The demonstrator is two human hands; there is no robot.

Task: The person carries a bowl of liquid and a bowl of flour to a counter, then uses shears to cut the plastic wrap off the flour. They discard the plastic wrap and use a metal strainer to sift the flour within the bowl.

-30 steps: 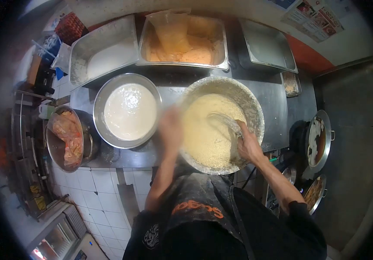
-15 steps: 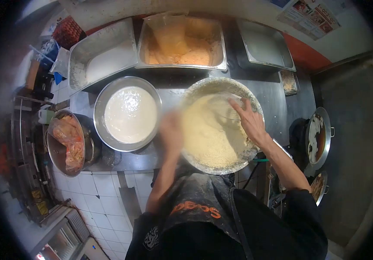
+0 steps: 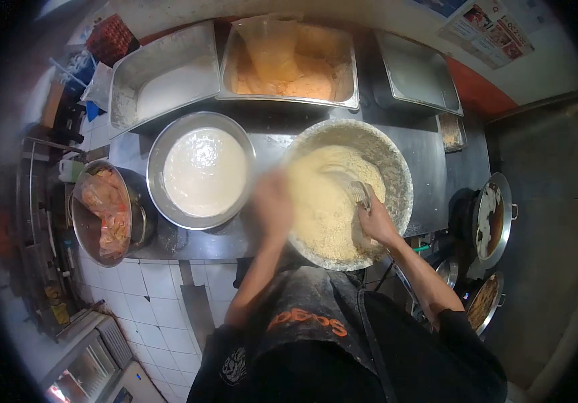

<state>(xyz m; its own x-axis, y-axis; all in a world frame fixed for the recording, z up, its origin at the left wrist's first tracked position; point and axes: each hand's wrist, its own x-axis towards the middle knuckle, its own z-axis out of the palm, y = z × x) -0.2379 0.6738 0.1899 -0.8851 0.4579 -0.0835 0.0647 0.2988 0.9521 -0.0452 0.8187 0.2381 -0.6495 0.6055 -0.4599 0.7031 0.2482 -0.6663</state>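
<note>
A large steel bowl point(image 3: 401, 168) of pale yellow flour-like powder point(image 3: 322, 225) stands in front of me, its rim dusted. Inside it, my right hand point(image 3: 375, 220) is closed on a shiny rounded utensil point(image 3: 358, 191) whose ribbed edge shows; blur hides its exact kind. My left hand point(image 3: 273, 205) is at the bowl's left rim, smeared by motion, so its fingers cannot be made out. Left of that hand sits a steel bowl point(image 3: 152, 176) of smooth, off-white batter point(image 3: 205, 171).
Steel trays of white powder point(image 3: 178, 91), orange powder point(image 3: 312, 86) and cloudy liquid point(image 3: 420, 80) line the back. A pot point(image 3: 82, 232) with bagged raw meat point(image 3: 114, 225) stands left. Wide pans point(image 3: 502, 235) are at the right, below table height.
My right hand has moved down and toward me inside the bowl, closing round the utensil, which has turned. The left hand stays blurred near the rim. The view has shifted slightly.
</note>
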